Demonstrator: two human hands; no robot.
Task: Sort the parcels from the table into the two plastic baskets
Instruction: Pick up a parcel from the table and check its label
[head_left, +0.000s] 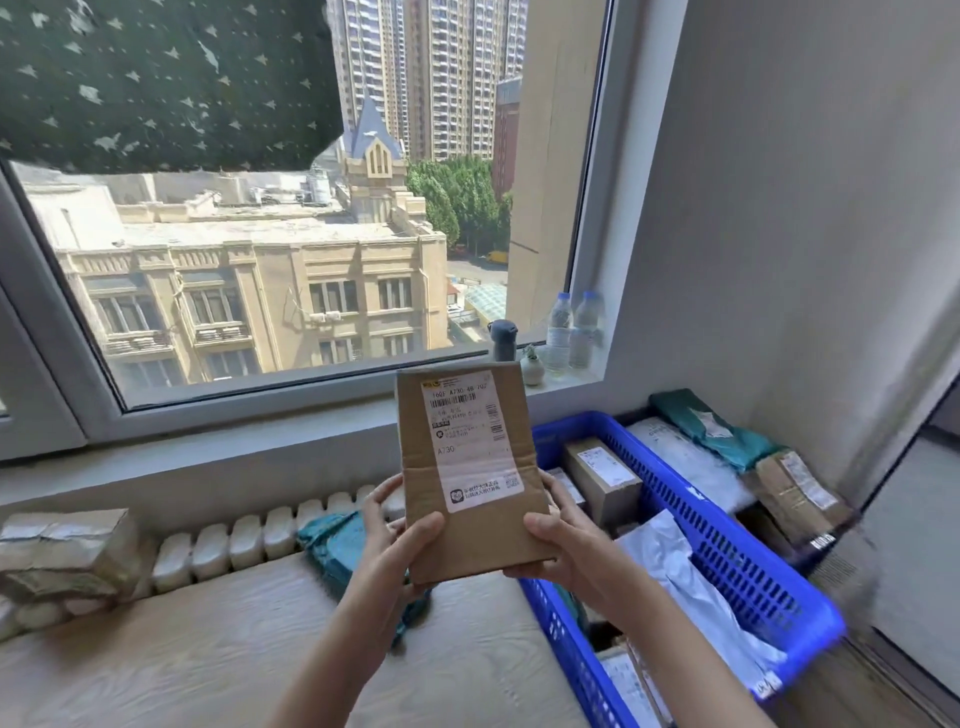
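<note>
"A730" and "A730-48-702" on the brown parcel's (470, 478) white shipping label (470, 441)

The parcel (462, 467) held up at centre frame is matt brown cardboard, creased, with a smooth white paper label (470, 441). Right of it, the blue basket (727, 545) is glossy perforated plastic. Lower left, the worktop (208, 660) looks like pale matt wood grain. The teal mailer (337, 545) is crinkled plastic film.
</note>
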